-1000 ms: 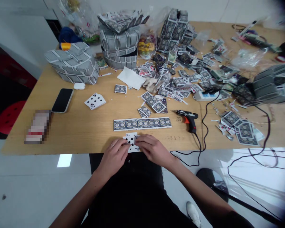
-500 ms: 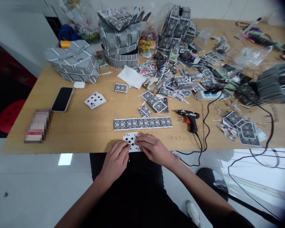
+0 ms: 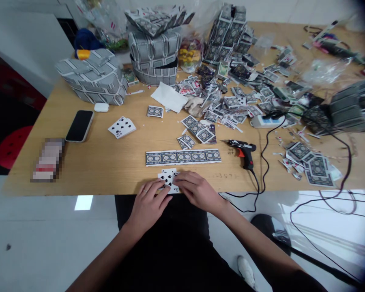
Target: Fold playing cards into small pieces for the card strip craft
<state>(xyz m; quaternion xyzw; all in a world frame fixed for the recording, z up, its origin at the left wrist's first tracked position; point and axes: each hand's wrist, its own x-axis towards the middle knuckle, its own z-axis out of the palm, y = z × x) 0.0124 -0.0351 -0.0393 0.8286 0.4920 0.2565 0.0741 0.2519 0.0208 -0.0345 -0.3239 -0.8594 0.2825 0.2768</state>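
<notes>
Face-up black-suited playing cards overlap near the front edge of the wooden table, between my hands. The fingertips of my left hand, which wears a ring, press on their left side, with the thumb apart. My right hand grips their right side with its fingers bent together. Just beyond lies a straight strip of patterned card backs. Behind the strip are a few small folded card pieces. To the left rests a stack of face-up cards.
A glue gun with a black cord lies right of the strip. A phone and white case are at left. Woven card baskets stand behind. Card scraps and a power strip spread across the back right.
My left thumb has moved down and right, away from my left fingers, and now points past the cards' lower edge. My right hand has hardly moved.
</notes>
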